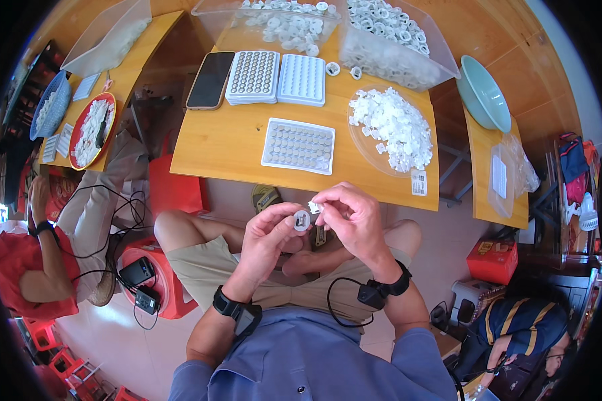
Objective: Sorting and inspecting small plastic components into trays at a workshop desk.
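Observation:
Above my lap, just off the table's near edge, my left hand (pixel 269 234) pinches a small round translucent plastic housing (pixel 302 220) with metal contacts inside. Close beside it, my right hand (pixel 346 217) grips a small white plastic piece (pixel 314 207) between thumb and fingertips. The two parts are very near each other; whether they touch I cannot tell. A white tray of button cells (pixel 298 146) lies on the table in front of my hands. To its right, a heap of small white plastic pieces (pixel 391 127) fills a clear round dish.
Stacked trays (pixel 253 75), a white tray (pixel 302 79) and a phone (pixel 211 80) sit farther back on the wooden table (pixel 214 144). Bins of round housings (pixel 401 47) line its far edge. A green basin (pixel 483 93) stands right. Another person (pixel 40 267) sits at left.

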{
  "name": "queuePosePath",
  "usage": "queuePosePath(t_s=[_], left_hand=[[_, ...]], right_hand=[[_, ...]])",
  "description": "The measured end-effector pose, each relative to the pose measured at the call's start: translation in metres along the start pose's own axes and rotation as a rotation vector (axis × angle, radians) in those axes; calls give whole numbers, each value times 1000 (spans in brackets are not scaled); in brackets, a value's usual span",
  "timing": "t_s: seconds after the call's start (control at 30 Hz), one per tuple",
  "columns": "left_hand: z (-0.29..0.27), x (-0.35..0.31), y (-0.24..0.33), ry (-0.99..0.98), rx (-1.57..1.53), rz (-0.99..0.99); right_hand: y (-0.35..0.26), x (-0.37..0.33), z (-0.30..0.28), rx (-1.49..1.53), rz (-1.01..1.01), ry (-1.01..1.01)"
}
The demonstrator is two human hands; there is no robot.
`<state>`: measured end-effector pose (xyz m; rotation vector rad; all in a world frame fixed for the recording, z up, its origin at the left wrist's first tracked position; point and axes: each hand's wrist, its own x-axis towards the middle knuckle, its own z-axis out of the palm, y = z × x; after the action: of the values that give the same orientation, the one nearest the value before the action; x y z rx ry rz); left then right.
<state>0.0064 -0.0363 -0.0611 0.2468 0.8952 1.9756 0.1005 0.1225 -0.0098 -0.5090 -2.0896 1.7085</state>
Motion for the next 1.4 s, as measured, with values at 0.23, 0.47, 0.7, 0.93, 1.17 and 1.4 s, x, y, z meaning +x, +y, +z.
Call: queuePosePath(t_s=[0.23,0.47,0.7,0.93,1.17,1.4], left_hand=[[-2,1,-4,39,335,58],[3,4,-8,63,437,270],[-3,4,-9,47,453,260],[-8,2,-11,47,331,50],[-8,-2,-1,-9,-128,-136],[-7,-1,2,-28,-196,-145]], right_hand=[[4,-3,6,99,188,-44],[6,-3,3,219,268,-95],[0,-5,1,158,308,-187],[1,-3,5,-310,-194,-68],[-4,-5,0,-72,63,-115],[-12,-7,1,-37,171,-182]])
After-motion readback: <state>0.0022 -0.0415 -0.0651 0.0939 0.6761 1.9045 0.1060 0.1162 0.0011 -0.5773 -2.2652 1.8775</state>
